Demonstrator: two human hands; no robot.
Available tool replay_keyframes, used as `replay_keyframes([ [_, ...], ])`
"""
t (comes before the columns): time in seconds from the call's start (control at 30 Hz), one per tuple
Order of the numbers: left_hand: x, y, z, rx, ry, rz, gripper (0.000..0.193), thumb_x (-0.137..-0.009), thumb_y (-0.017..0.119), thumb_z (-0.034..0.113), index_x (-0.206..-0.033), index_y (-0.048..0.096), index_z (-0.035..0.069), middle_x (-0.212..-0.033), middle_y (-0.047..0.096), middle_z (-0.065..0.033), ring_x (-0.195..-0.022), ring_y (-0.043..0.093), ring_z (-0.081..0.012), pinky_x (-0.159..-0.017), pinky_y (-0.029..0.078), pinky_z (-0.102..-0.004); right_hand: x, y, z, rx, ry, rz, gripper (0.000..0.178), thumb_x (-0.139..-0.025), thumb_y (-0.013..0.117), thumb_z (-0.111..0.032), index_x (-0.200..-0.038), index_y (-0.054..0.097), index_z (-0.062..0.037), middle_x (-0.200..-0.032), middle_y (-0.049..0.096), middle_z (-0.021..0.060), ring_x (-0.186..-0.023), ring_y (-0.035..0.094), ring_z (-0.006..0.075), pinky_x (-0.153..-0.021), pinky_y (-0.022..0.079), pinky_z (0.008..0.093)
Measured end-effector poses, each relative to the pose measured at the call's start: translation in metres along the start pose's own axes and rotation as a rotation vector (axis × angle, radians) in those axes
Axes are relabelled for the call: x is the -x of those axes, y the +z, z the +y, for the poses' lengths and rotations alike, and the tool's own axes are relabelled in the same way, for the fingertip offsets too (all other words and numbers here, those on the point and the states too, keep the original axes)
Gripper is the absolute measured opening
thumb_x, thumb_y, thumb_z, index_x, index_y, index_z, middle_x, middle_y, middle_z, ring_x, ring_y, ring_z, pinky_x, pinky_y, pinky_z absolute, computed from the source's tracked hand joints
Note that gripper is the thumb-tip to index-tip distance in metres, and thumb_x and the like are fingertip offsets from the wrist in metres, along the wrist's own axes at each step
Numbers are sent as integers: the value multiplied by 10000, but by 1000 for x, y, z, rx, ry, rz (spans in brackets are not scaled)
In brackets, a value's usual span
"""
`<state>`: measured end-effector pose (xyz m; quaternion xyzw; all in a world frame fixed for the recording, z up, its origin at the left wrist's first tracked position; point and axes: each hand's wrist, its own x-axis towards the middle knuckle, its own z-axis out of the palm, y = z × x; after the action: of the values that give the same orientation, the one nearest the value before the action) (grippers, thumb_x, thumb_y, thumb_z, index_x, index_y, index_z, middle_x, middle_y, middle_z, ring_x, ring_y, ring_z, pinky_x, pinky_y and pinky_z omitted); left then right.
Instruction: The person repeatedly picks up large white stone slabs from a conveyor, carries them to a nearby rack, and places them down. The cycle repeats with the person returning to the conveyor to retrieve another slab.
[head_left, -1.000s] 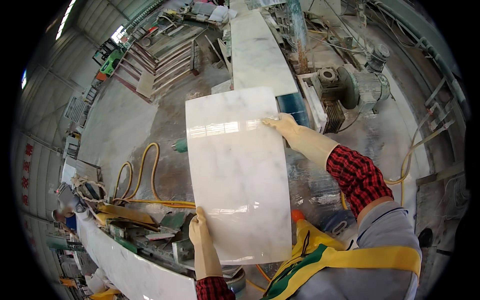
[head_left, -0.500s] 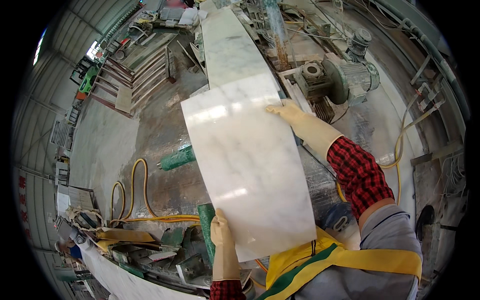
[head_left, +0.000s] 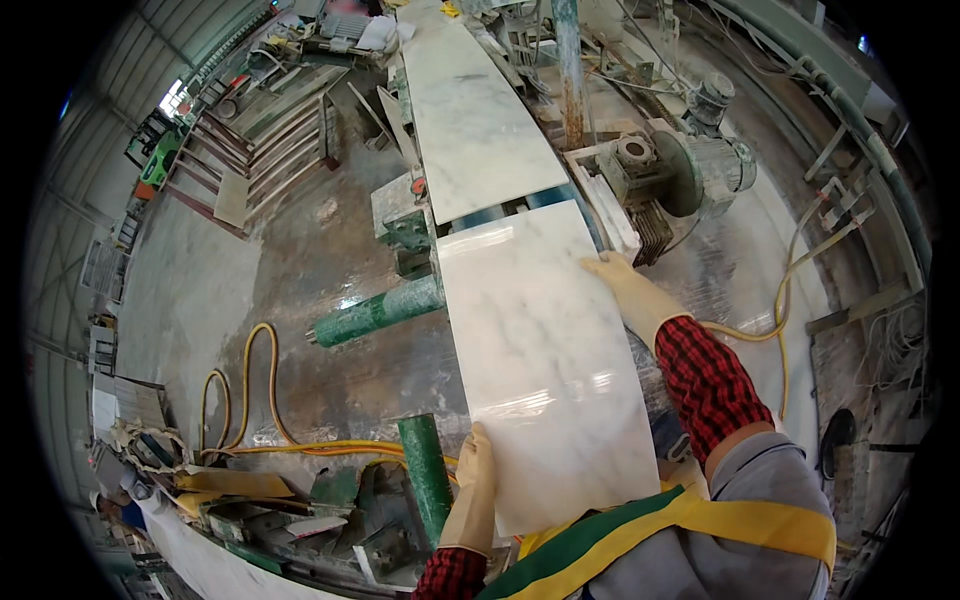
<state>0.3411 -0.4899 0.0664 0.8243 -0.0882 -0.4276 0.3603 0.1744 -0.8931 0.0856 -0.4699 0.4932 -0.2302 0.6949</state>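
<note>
A polished white marble slab (head_left: 540, 360) with grey veins lies lengthwise in front of me, its near end close to my body. My left hand (head_left: 475, 490), in a cream rubber glove, grips its left edge near that end. On the right edge, toward the far end, my gloved right hand (head_left: 630, 290) has hold of it, the underside fingers hidden. Beyond it, a second marble slab (head_left: 480, 130) stretches away along the line. A narrow gap parts the two, with blue rollers (head_left: 550, 197) showing in it. My slab's far end lies over the conveyor line.
Green rollers (head_left: 375, 312) (head_left: 427, 470) jut out left of the slab. A motor (head_left: 690, 170) stands at the right. Yellow hoses (head_left: 270, 380) loop over the wet floor. Scrap metal (head_left: 330, 500) lies at lower left, a slatted rack (head_left: 250, 165) at far left.
The slab has shifted right and toward me with both hands on it and sits straighter with the line. A gap with blue rollers now shows between the slabs.
</note>
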Motion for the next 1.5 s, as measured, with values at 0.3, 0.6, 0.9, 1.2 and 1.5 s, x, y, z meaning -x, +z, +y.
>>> replay_keyframes([
  [0.3,14,2,81,-210,-176,12,754,-1005,312,666,-1357,628,78,-1247,700,-163,-1191,642,-333,-1041,454,-393,198,-33,44,-126,286,-139,425,-1003,655,-329,-1265,630,4,-1149,706,98,-988,688,192,-866,556,350],
  [0.6,23,11,106,-121,-201,-21,850,-916,347,815,-1472,544,203,-1434,596,-160,-1331,541,-366,-1131,397,-417,236,-36,113,-130,270,40,352,-999,687,-273,-1219,639,-2,-1074,704,77,-938,674,167,-841,558,326],
  [0.9,-3,21,89,-146,-179,44,750,-936,360,785,-1362,625,227,-1335,666,-131,-1282,575,-350,-1093,418,-417,219,-45,122,-85,252,71,392,-975,717,-317,-1192,646,2,-1038,694,75,-888,662,161,-799,555,322],
  [1.2,13,13,122,-97,-160,16,723,-1015,310,659,-1475,540,152,-1400,622,-168,-1299,583,-351,-1112,426,-420,204,-46,125,37,239,122,432,-968,721,-335,-1219,646,8,-1068,688,76,-917,650,169,-826,551,336],
  [1.5,-7,16,124,-182,-139,24,732,-1011,300,653,-1473,541,139,-1448,583,-177,-1350,528,-388,-1128,404,-436,205,-32,98,-69,229,80,435,-962,740,-326,-1222,650,11,-1092,692,76,-945,644,163,-845,541,335],
])
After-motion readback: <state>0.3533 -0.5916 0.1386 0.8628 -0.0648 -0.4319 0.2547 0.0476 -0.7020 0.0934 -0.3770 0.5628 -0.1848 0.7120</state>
